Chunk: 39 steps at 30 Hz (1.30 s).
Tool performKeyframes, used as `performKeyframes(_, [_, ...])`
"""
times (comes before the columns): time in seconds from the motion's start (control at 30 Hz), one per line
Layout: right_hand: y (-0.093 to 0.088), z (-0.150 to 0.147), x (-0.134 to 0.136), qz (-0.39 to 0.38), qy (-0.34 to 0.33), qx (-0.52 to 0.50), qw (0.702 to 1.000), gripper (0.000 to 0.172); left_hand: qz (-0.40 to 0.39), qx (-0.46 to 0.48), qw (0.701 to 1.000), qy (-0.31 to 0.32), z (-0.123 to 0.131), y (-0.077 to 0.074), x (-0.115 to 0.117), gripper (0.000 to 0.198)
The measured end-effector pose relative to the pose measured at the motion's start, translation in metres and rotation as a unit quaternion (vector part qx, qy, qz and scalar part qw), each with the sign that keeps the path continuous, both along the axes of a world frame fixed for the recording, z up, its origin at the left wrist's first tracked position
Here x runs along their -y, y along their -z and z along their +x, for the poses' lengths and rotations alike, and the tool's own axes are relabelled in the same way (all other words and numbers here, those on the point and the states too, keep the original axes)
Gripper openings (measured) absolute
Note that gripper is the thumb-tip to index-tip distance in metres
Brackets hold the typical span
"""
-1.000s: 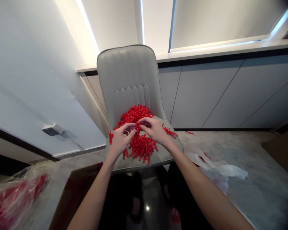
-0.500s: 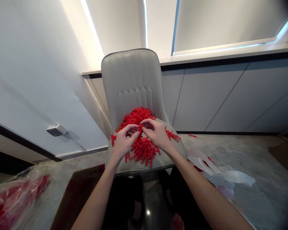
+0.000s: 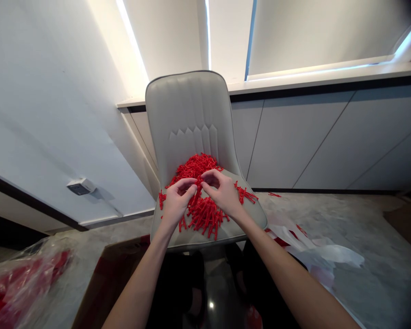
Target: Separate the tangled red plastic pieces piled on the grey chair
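Observation:
On the seat of a grey padded chair (image 3: 188,103) lies a heap of small red knotted cords (image 3: 196,165). A fanned bunch of the same red cords (image 3: 208,217) spreads nearer the seat's front edge. Over the pile, my left hand (image 3: 180,198) and my right hand (image 3: 222,191) meet with fingertips almost touching. Between them they pinch a red knotted cord (image 3: 199,183); its finer details are too small to make out. A few loose red cords (image 3: 246,194) rest at the right side of the seat, others at the left.
Crumpled white plastic (image 3: 329,256) lies on the floor at right. A clear bag with red contents (image 3: 27,283) is at lower left, beside an open cardboard box (image 3: 106,278). Grey cabinets (image 3: 301,137) stand behind the chair, and a socket (image 3: 81,186) juts from the left wall.
My left thumb and fingers have closed in on the red cord, and it has tilted slightly to the left. My right hand has barely moved.

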State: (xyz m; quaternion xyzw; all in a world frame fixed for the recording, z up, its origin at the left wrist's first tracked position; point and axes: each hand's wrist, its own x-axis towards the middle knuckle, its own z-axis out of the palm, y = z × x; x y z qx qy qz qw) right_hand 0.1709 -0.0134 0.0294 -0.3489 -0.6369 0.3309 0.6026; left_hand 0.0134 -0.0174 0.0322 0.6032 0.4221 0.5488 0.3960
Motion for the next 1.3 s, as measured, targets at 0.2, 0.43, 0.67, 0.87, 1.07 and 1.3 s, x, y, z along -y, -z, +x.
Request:
performKeyframes(0.2, [0.0, -0.002, 0.0, -0.002, 0.007, -0.018, 1.0, 0.01, 0.021, 0.011, 0.999, -0.035, 0.01, -0.003, 0.005, 0.027])
performKeyframes(0.43, [-0.001, 0.001, 0.002, 0.008, 0.011, -0.016, 1.0, 0.009, -0.007, 0.011, 0.999, -0.037, 0.007, -0.001, 0.003, 0.028])
performKeyframes(0.67, [-0.003, 0.0, 0.004, 0.011, 0.016, 0.007, 1.0, 0.006, -0.022, 0.028, 0.999, -0.023, 0.006, -0.001, 0.002, 0.03])
performKeyframes(0.87, [-0.002, -0.003, 0.006, 0.012, 0.022, 0.006, 1.0, 0.003, -0.014, 0.019, 1.0, -0.018, 0.005, 0.001, 0.003, 0.031])
performKeyframes(1.07, [-0.007, -0.004, 0.008, 0.027, 0.03, 0.009, 0.999, 0.004, -0.019, 0.045, 0.999, -0.003, 0.003, 0.006, 0.001, 0.032])
performKeyframes(1.3, [-0.01, 0.0, 0.01, 0.049, 0.037, -0.001, 0.998, 0.006, -0.013, 0.045, 0.999, 0.026, -0.004, 0.007, -0.001, 0.033])
